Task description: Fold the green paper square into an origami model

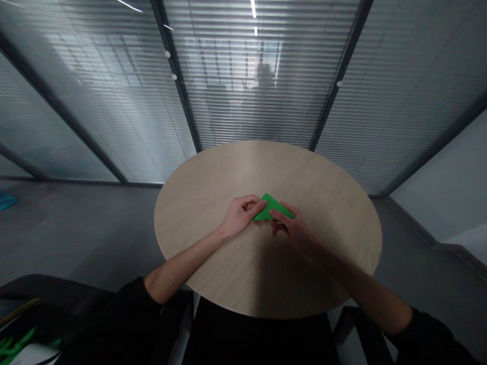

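At a round table (213,177), left hand (240,214) and right hand (296,229) pinch green paper (273,204), apparently folded triangular already; any remaining folds unclear.

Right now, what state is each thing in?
Flat green triangular paper-like piece: held in both hands
Bare left hand: gripping its left side, thumb on top
Bare right hand: gripping its right side, thumb on top
Round light-wood table: partly shadowed
Pale slatted blinds: lowered, slat angle unclear
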A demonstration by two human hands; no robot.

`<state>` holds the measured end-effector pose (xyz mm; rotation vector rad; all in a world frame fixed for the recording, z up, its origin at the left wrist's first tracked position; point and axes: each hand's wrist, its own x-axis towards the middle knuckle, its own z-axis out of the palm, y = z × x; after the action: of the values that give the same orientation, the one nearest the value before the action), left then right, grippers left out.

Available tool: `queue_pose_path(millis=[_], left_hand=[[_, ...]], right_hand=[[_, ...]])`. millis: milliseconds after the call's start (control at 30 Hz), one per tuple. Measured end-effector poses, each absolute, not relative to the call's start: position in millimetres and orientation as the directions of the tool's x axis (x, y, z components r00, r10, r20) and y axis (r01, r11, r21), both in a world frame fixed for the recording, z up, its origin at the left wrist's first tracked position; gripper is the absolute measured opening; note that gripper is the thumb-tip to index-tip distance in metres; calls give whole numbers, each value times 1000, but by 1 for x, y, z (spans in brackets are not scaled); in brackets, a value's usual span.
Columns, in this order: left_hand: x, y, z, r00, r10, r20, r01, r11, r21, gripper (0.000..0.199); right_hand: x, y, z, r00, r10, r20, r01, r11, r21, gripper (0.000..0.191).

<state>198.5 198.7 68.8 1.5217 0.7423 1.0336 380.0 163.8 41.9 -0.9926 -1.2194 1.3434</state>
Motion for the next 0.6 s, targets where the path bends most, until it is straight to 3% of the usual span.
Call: queue_pose_path(millis=[167, 333, 600], left_hand=[[199, 200, 68, 414, 883, 220, -69, -211, 975, 41], [202, 198, 65, 398, 888, 229, -64, -222, 973, 42], [203, 197, 67, 424, 882, 204, -35, -209, 977, 41]], right_hand=[[378, 163, 38, -144, 990, 4, -190, -23, -981, 29], [377, 167, 31, -93, 993, 72, -111, 62, -992, 30], [376, 168, 36, -38, 997, 61, -86, 57, -995, 32]])
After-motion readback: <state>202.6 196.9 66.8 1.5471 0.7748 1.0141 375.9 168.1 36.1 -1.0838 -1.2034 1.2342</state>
